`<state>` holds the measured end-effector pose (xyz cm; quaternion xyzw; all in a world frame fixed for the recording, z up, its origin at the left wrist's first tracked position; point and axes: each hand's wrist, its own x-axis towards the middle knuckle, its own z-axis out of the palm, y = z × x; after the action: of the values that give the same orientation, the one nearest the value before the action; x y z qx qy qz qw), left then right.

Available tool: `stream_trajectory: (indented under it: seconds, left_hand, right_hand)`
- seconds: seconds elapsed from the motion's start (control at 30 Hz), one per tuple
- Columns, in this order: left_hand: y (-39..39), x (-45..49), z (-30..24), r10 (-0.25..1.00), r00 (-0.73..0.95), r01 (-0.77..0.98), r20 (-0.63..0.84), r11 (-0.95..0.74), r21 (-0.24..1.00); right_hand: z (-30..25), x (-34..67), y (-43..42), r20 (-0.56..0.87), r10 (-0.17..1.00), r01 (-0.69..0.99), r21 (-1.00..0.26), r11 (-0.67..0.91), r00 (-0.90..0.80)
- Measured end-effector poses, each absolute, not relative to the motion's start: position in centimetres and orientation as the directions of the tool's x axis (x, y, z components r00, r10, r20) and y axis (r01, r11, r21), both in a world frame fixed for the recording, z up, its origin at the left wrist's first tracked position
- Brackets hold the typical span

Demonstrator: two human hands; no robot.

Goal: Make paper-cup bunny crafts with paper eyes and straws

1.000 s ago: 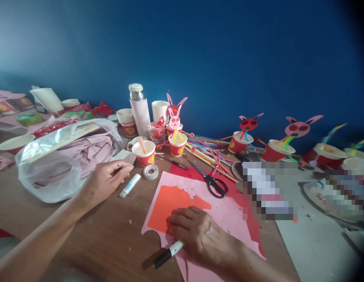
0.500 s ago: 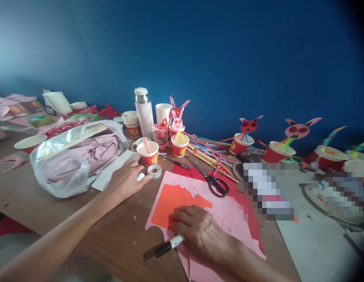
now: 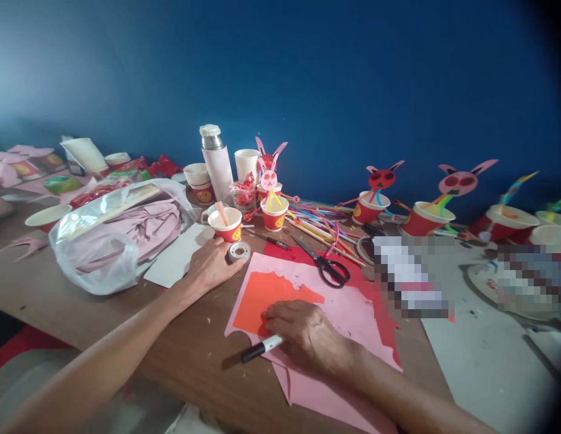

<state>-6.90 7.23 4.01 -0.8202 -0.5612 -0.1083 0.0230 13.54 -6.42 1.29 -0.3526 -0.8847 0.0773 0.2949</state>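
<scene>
My left hand (image 3: 213,263) is at a small roll of clear tape (image 3: 239,252), with the thumb and fingers at its near edge. Just behind the roll stands a red and white paper cup (image 3: 225,225) with an orange stick in it. My right hand (image 3: 307,334) rests on an orange paper sheet (image 3: 262,298), which lies on pink paper (image 3: 353,328). A marker with a black end (image 3: 261,349) sticks out to the left from under this hand, gripped by it; the fingers' undersides are hidden. Black-handled scissors (image 3: 328,265) lie at the pink paper's far edge.
A clear plastic bag (image 3: 122,241) with pink material lies at the left beside a white card (image 3: 176,259). At the back stand a flask (image 3: 217,169), stacked cups (image 3: 247,164) and cups with rabbit-faced figures (image 3: 274,214). Colourful sticks (image 3: 326,226) lie behind the scissors.
My left hand has moved right to the tape roll; the white bit at its fingertips no longer shows. My right hand stays on the orange paper with the marker. The view has shifted slightly.
</scene>
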Motion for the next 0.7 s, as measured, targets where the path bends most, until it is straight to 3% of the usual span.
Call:
stream_trajectory:
  seconds: [0.17,0.3,0.4,0.53,0.7]
  left_hand:
    - [4.2,-8.2,5.9,0.827,0.433,0.859,0.358,-0.499,0.113]
    - [1.0,-8.7,6.7,0.735,0.616,0.706,0.284,-0.675,0.214]
    - [-0.5,-8.3,6.3,0.689,0.709,0.642,0.147,-0.718,0.269]
    - [-1.2,-7.9,5.4,0.668,0.729,0.620,0.145,-0.736,0.271]
    - [-1.4,-8.4,4.7,0.664,0.738,0.619,0.124,-0.738,0.270]
  right_hand:
    - [1.1,13.7,-6.3,0.493,0.670,0.560,-0.374,0.739,-0.555]
    - [1.2,14.3,-6.2,0.464,0.701,0.504,-0.488,0.712,-0.541]
    - [1.2,14.8,-6.0,0.438,0.787,0.452,-0.649,0.612,-0.435]
    - [0.9,15.3,-5.6,0.306,0.923,0.451,-0.807,0.381,-0.233]
    - [0.6,15.3,-5.4,0.138,0.976,0.467,-0.861,0.202,-0.168]
